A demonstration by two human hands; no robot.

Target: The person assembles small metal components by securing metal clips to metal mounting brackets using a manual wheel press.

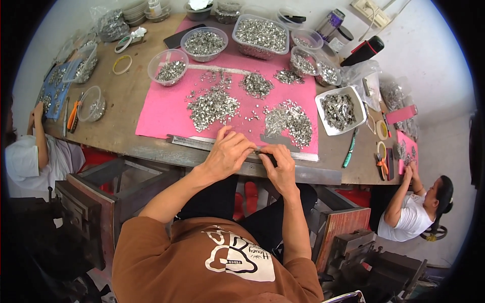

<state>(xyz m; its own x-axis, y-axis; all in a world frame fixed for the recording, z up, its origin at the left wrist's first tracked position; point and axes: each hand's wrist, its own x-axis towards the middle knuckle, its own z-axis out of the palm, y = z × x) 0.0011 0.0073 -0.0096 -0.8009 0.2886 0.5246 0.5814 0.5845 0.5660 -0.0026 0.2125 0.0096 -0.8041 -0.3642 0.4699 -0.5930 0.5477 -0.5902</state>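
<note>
At the front edge of the table, my left hand [227, 154] bends over a long metal bar [194, 143], thumb and fingertips pinched together. My right hand [279, 165] is curled close beside it, with a small dark object partly showing under its fingers. What either pinch holds is too small or too covered to name. Just beyond my hands, a pink mat [164, 118] carries loose heaps of small silvery metal pieces. The largest heap [213, 107] lies beyond my left hand, and another heap [298, 123] lies beyond my right.
Tubs of metal pieces stand behind, including a rectangular tub [260, 34] and a round bowl [204, 43]. A white square dish [341, 110] and a green-handled tool [350, 149] are at right. Orange-handled pliers [74, 115] lie left. People sit at both sides; one wears a white shirt [411, 222].
</note>
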